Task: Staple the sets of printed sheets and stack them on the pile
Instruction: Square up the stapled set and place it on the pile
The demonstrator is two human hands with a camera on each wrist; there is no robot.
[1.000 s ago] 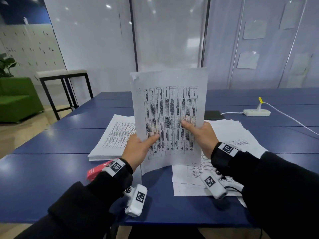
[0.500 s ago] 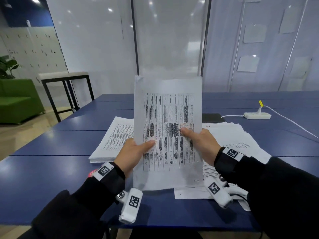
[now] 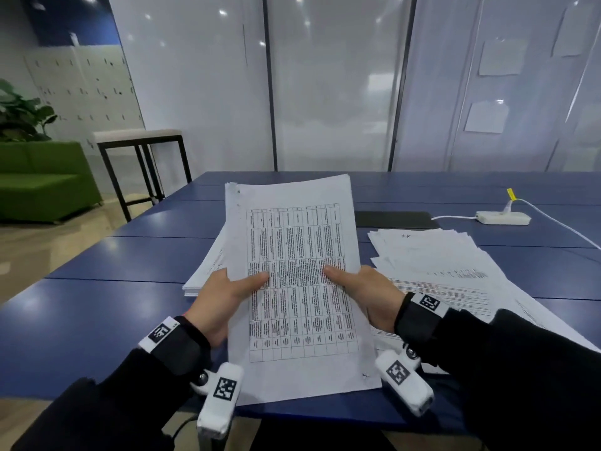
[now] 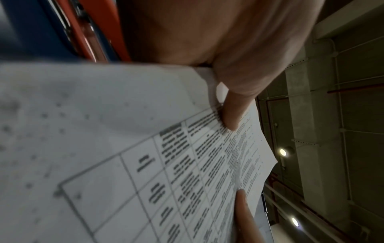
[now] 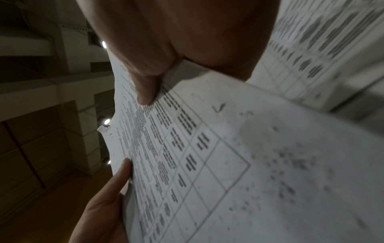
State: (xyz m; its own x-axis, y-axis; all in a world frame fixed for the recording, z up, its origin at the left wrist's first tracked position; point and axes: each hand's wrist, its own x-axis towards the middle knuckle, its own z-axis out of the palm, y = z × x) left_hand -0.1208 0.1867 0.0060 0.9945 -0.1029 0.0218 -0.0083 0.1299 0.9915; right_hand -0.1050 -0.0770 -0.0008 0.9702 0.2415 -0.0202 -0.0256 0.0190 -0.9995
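Observation:
I hold a set of printed sheets (image 3: 299,288) with a table printed on it, tilted low over the blue table (image 3: 97,320). My left hand (image 3: 224,297) grips its left edge, thumb on top (image 4: 230,113). My right hand (image 3: 361,294) grips its right edge, thumb on the print (image 5: 147,92). Behind the held set lies a neat pile of sheets (image 3: 208,271), partly hidden by it. Loose printed sheets (image 3: 439,265) are spread to the right. A red stapler (image 4: 87,32) shows only in the left wrist view, under my left hand.
A white power strip (image 3: 502,218) with a cable lies at the far right of the table. A dark flat object (image 3: 395,219) sits behind the loose sheets. A stool (image 3: 140,157) and a green sofa (image 3: 42,180) stand off to the left.
The held set has come down from upright in front of me to a low tilt near the table. Both hands kept their grip on its edges.

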